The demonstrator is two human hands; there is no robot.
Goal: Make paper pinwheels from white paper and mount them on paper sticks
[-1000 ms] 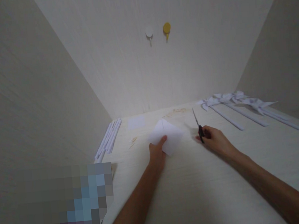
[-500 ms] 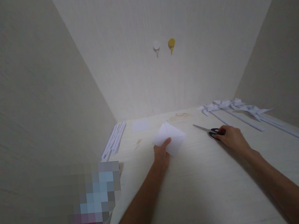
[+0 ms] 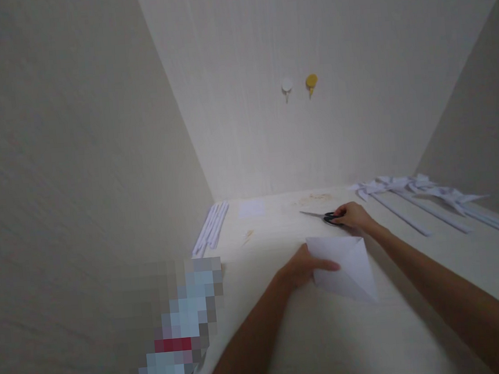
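A white, roughly square sheet of paper (image 3: pixel 356 268) is held by its left edge and tilted, marked with diagonal lines running inward from its right-hand corners — whether creased or cut cannot be told. The scissors (image 3: pixel 327 218) are gripped by their black handles, just beyond the sheet, with the slim metal blades pointed leftward — apparently closed.

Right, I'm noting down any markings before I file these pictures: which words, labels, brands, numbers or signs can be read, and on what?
None can be read.
Creased paper, white hook, yellow hook: no lettering visible.
Scissors: too small and blurred to tell any marking.
Pixelated patch at lower left: anything printed there is unreadable.
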